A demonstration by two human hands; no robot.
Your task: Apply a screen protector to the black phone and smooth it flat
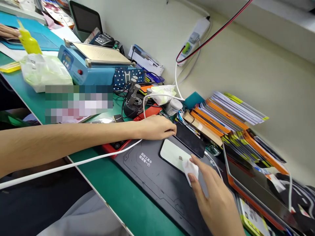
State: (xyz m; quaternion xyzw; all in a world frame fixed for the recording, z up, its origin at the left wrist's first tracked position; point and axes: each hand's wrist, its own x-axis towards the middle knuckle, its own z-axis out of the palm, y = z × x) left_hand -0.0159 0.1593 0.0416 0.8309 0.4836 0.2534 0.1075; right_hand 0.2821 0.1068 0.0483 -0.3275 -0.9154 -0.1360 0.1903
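Observation:
Between the thumb and fingers of my right hand (pixel 214 193) is a crumpled white wipe (pixel 190 168), held against the lower end of a phone with a pale, lit screen (pixel 171 152). A small grey mark shows on that screen beside the wipe. The phone lies on a dark work mat (pixel 152 177). My left hand (pixel 158 127) reaches across to the mat's far edge, fingers curled down and closed; whatever they grip is hidden. Just right of it lies a phone with a black screen (pixel 190 139), a white cable (pixel 213 164) at its near end. A red device (pixel 113 148) sits partly under my left forearm.
A white cable (pixel 73 168) crosses in front of my left forearm. Behind are a screwdriver stand (pixel 134 103), a white jar (pixel 174 106) and stacked orange and grey boxes (pixel 219 114). A blue machine (pixel 86 70) stands farther left. Another person's hand (pixel 8 32) shows at the far left.

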